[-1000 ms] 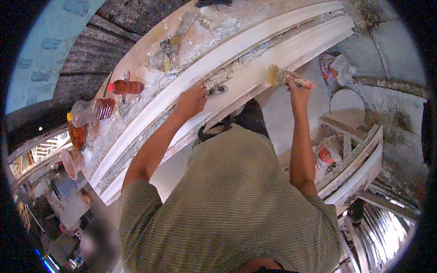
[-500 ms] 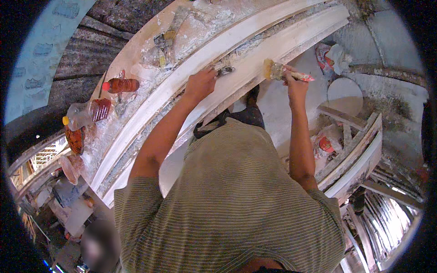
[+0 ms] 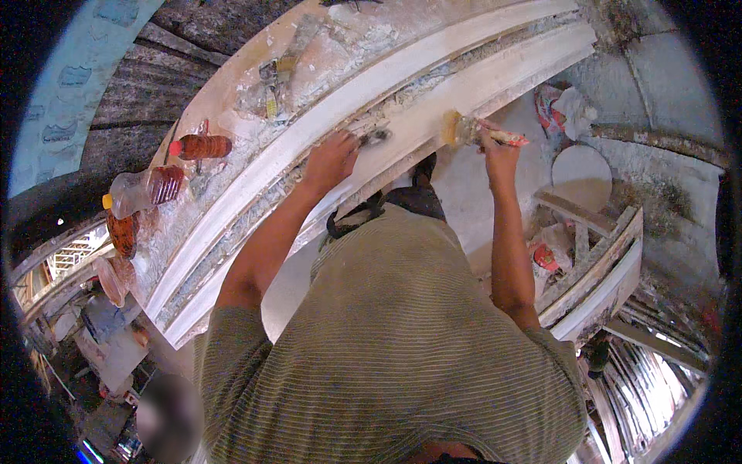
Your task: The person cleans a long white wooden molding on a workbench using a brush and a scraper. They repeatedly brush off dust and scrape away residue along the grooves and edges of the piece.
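My right hand [image 3: 499, 151] grips a paintbrush [image 3: 464, 129] by its red and pale handle, with its wide yellowish bristles pointing left over the near edge of a long white plank [image 3: 433, 112]. Closed over the same plank is my left hand [image 3: 334, 158]. From its fingers sticks out a small dark-tipped tool [image 3: 375, 138], too blurred to name, close to the plank's surface. Next to this plank runs a second pale strip [image 3: 328, 108], with a rough, crusted groove between the two.
Beyond the strip, a dusty work surface [image 3: 232, 108] bears a flat brush [image 3: 270, 85], a red-capped bottle [image 3: 202, 147] and a yellow-capped bottle [image 3: 139, 193] of reddish liquid. At right are a round white disc [image 3: 582, 178] and a wooden frame [image 3: 599, 271].
My left hand has slid slightly left and toward me with the dark-tipped tool. My right hand and the paintbrush have shifted a little left. The whole view has moved slightly.
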The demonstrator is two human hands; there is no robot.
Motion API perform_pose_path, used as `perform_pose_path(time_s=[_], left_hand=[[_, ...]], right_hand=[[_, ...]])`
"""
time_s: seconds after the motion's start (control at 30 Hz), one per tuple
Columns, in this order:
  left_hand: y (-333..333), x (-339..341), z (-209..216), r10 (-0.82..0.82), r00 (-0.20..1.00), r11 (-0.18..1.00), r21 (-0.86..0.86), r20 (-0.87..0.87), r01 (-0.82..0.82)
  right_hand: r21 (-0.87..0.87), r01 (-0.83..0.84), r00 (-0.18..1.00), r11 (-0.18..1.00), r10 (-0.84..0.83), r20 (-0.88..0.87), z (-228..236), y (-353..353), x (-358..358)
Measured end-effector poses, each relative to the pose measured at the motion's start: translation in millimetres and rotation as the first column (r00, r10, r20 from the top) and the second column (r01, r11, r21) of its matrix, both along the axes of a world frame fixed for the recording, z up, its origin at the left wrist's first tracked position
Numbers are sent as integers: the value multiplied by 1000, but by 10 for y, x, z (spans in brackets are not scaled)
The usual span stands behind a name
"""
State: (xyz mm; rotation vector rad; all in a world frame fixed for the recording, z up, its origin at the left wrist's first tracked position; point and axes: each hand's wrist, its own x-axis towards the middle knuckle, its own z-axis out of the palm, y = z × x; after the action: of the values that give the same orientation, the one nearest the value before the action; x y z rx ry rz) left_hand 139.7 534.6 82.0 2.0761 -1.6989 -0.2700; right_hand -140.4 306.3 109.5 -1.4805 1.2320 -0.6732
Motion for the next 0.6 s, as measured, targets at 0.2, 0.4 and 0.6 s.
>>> perform_pose_path(time_s=[0.2,0.4,0.6], left_hand=[[-621,-141,7,-20,1000,990,139,1,20],[-799,-57,-33,-31,999,986,166,-32,36],[-847,-37,165,-62,996,945,317,-70,82]], right_hand=[[34,51,998,998,-51,22,7,-71,-113],[96,172,980,980,-179,81,84,-145,-250],[61,114,994,992,-114,-2,98,-288,-247]])
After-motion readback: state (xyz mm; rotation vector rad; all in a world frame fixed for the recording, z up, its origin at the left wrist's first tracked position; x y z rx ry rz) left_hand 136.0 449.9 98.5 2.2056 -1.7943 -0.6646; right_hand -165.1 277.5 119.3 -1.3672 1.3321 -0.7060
